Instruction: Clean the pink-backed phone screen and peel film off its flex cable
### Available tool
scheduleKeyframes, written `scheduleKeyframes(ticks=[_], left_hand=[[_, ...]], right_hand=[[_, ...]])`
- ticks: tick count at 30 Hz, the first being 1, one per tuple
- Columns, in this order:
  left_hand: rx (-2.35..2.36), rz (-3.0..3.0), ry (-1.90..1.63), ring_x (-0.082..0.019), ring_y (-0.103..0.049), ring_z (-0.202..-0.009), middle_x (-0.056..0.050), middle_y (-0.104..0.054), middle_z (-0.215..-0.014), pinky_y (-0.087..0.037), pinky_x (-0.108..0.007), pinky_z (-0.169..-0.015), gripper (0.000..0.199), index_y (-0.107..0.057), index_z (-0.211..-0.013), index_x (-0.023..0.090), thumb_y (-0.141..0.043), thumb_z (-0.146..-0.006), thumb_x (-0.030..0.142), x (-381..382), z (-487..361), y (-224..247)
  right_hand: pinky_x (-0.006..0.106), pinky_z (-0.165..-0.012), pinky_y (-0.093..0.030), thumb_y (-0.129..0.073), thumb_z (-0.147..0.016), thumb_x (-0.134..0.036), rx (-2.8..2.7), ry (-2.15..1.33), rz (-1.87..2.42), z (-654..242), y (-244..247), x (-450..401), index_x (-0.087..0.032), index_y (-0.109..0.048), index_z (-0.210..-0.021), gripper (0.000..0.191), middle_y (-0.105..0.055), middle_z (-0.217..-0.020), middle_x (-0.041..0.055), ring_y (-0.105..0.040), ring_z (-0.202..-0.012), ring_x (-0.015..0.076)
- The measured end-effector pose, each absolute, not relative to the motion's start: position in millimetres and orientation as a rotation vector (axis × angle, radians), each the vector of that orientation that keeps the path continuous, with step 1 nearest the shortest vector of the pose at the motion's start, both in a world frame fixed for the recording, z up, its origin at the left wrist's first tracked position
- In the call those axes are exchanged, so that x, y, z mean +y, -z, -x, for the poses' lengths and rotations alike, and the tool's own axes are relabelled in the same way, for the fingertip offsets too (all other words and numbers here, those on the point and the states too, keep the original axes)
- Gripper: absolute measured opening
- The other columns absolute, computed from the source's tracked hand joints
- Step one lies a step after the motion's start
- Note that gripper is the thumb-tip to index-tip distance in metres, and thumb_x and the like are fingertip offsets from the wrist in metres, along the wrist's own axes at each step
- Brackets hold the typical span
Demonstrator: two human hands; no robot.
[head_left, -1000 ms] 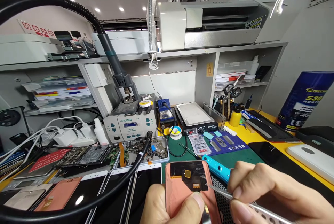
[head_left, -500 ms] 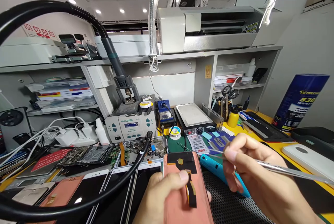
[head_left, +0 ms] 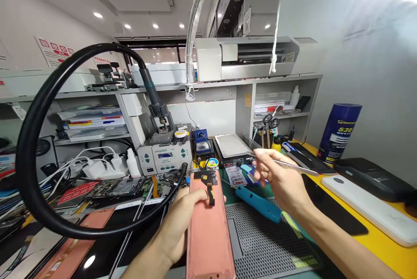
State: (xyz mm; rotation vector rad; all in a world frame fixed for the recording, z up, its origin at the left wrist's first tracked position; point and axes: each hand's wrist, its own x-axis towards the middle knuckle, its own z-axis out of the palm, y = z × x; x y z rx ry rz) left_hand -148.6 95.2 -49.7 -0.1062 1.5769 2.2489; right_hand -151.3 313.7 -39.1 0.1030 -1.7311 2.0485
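My left hand (head_left: 185, 209) grips a pink-backed phone screen panel (head_left: 210, 240) by its left side, thumb on the back near a black flex cable (head_left: 210, 193). A black strip covers the panel's upper end. In my right hand (head_left: 276, 175), a pair of metal tweezers (head_left: 301, 169) is pinched between thumb and fingers, its tips pointing left toward the heating plate, apart from the panel. Under the right hand lies a blue-handled tool (head_left: 259, 204) on the dark perforated mat (head_left: 263, 244).
On the left lie several phone screens (head_left: 107, 231) and circuit boards (head_left: 125, 186). A thick black hose (head_left: 28, 157) loops in front of the soldering station (head_left: 166, 157). A heating plate (head_left: 233, 145) stands behind the mat. At right are a blue spray can (head_left: 339, 133) and a white device (head_left: 368, 209).
The view has tilted up and pulled back, showing more of the panel and mat. My left hand still holds the panel; my right hand still holds the tweezers, now higher over the bench.
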Motion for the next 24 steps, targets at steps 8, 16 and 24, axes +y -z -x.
scheduleKeyframes(ticks=[8,16,24], left_hand=[[1.782,0.115,-2.238,-0.011,-0.058,-0.057,0.003,-0.061,-0.071,-0.049,-0.025,-0.054,0.011,-0.061,-0.083,0.015,-0.063,-0.089,0.024,88.0,156.4,44.4],[1.858,0.221,-2.292,-0.016,-0.061,-0.053,0.001,-0.064,-0.06,-0.046,-0.026,-0.051,0.01,-0.058,-0.073,0.018,-0.066,-0.077,0.023,83.9,160.6,41.4],[1.924,0.242,-2.267,-0.012,-0.059,-0.056,0.003,-0.063,-0.07,-0.048,-0.024,-0.051,0.021,-0.064,-0.086,0.014,-0.066,-0.088,0.035,82.7,157.0,40.9]], right_hand=[[0.03,-0.061,-0.056,-0.05,-0.101,-0.043,-2.284,-1.58,-0.195,169.7,44.3,334.2,-0.015,-0.06,-0.114,0.033,-0.068,-0.094,0.0037,-0.066,-0.071,0.0145],[0.043,-0.084,-0.054,-0.065,-0.093,-0.035,-2.961,-0.682,-0.279,147.8,50.8,325.8,-0.015,-0.066,-0.105,0.023,-0.068,-0.105,0.0054,-0.066,-0.093,0.0213],[0.043,-0.083,-0.055,-0.063,-0.095,-0.034,-3.066,-0.452,-0.273,137.5,36.4,319.6,-0.016,-0.063,-0.114,0.027,-0.067,-0.112,0.0068,-0.066,-0.095,0.0218]])
